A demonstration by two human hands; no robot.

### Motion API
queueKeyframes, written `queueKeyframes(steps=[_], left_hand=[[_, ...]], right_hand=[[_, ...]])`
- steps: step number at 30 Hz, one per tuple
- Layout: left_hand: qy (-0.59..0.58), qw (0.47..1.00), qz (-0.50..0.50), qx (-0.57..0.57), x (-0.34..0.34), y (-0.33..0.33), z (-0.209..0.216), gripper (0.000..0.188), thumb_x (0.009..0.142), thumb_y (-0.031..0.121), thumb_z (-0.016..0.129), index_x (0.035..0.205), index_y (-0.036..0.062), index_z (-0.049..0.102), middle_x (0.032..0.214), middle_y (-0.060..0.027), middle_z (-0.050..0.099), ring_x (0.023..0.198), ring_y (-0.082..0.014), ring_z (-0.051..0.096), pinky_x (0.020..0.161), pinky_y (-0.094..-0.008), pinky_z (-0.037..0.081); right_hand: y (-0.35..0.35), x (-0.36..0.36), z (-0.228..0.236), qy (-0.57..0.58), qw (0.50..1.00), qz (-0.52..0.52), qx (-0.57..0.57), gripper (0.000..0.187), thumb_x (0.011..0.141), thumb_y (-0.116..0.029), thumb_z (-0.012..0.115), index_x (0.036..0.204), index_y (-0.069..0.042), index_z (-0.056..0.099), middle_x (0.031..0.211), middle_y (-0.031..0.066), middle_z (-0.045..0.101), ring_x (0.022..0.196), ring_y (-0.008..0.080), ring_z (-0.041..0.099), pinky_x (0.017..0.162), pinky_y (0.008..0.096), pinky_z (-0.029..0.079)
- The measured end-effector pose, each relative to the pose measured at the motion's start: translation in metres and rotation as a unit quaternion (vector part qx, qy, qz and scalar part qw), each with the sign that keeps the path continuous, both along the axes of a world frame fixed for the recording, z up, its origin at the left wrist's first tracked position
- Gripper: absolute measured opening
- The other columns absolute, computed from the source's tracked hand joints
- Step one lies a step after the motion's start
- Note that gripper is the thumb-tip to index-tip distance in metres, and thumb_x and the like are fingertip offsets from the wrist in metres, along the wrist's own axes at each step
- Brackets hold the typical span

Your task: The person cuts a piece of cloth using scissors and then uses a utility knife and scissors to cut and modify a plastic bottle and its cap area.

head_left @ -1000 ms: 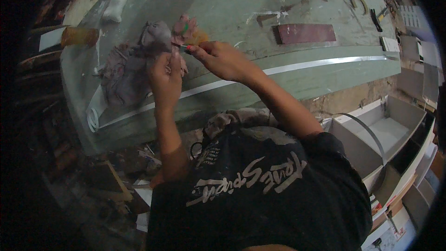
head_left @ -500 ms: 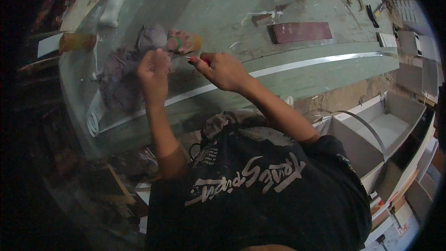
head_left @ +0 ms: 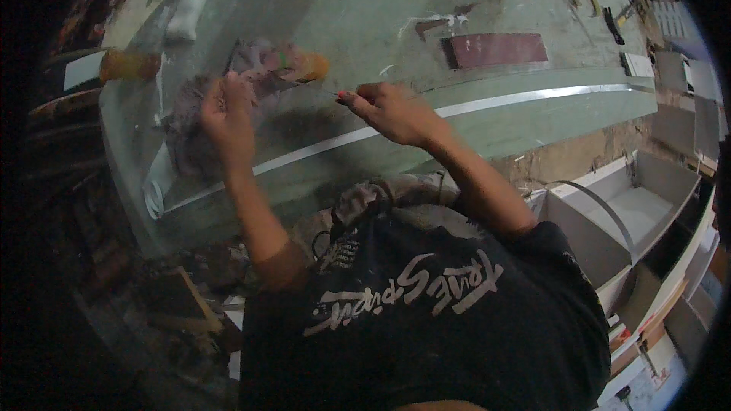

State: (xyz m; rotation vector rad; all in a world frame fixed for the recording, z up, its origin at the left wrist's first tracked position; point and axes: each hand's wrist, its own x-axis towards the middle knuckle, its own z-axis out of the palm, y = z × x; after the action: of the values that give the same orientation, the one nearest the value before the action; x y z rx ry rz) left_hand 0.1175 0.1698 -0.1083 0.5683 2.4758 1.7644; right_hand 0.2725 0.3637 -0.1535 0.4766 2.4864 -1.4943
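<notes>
My right hand is closed around a small tool with a red handle, and its thin metal shaft points left. My left hand has its fingers pinched together; whatever lies between them is too small and blurred to make out. Behind and beside the left fingers is a crumpled greyish-pink cloth. Just past the hands, an amber container lies among pinkish cloth, with a green band near it. A long white strip runs across the green tabletop under both forearms, its left end coiled.
A maroon block lies at the far right of the table. Beyond it are black pliers-like handles. On the left are a white pillow-shaped packet and an amber roll-like object. White open boxes stand at the right.
My hands have drawn apart: the left moved left, the right moved right with the red-handled tool. The cloth around the amber container appears shifted and blurred.
</notes>
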Motion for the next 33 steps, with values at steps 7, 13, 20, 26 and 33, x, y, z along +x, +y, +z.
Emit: queueKeyframes(steps=[7,13,20,26,33], left_hand=[[-0.035,0.998,-0.016,-0.050,0.010,0.002,0.004,0.031,0.099,0.032,0.057,0.086,0.0038,0.060,0.072,0.0041,0.052,0.070,-0.0061,0.045,0.064,-0.0236,0.038],[-0.053,0.998,-0.023,-0.022,0.022,-0.026,-0.016,0.029,0.099,0.029,0.058,0.080,0.0066,0.057,0.067,0.0054,0.048,0.062,-0.0033,0.043,0.056,-0.0219,0.038],[-0.001,0.999,-0.034,-0.007,0.037,-0.029,-0.011,0.028,0.100,0.025,0.056,0.079,0.0059,0.055,0.068,0.0057,0.047,0.061,-0.0032,0.042,0.053,-0.0217,0.035],[0.014,1.000,-0.001,0.009,0.039,-0.029,-0.005,0.027,0.100,0.024,0.056,0.078,0.0063,0.054,0.069,0.0064,0.045,0.063,-0.0027,0.039,0.055,-0.0212,0.030],[0.000,0.999,0.037,0.033,0.036,-0.020,-0.003,0.028,0.100,0.022,0.056,0.077,0.0068,0.053,0.068,0.0071,0.044,0.063,-0.0032,0.037,0.055,-0.0222,0.028]], right_hand=[[0.026,0.020,-0.004,0.009,0.996,-0.023,-0.086,0.062,0.097,-0.055,0.043,0.104,0.001,0.068,0.070,0.0165,0.061,0.069,0.0281,0.059,0.071,0.0409,0.046],[0.012,-0.008,0.023,0.091,0.976,-0.053,-0.189,0.055,0.099,-0.049,0.044,0.097,0.002,0.064,0.072,0.0054,0.055,0.069,0.0156,0.050,0.064,0.0361,0.042],[-0.030,-0.053,0.018,0.059,0.993,-0.002,-0.107,0.049,0.096,-0.047,0.046,0.100,-0.003,0.066,0.077,0.0203,0.065,0.078,0.0362,0.065,0.074,0.0466,0.048],[-0.043,-0.036,-0.006,0.068,0.998,-0.005,-0.006,0.056,0.096,-0.053,0.044,0.088,-0.001,0.065,0.068,0.0205,0.060,0.071,0.0399,0.061,0.068,0.0490,0.045],[-0.035,-0.026,-0.011,0.054,0.998,-0.002,-0.011,0.054,0.096,-0.051,0.045,0.089,-0.002,0.066,0.068,0.0197,0.060,0.073,0.0404,0.061,0.069,0.0492,0.046]])
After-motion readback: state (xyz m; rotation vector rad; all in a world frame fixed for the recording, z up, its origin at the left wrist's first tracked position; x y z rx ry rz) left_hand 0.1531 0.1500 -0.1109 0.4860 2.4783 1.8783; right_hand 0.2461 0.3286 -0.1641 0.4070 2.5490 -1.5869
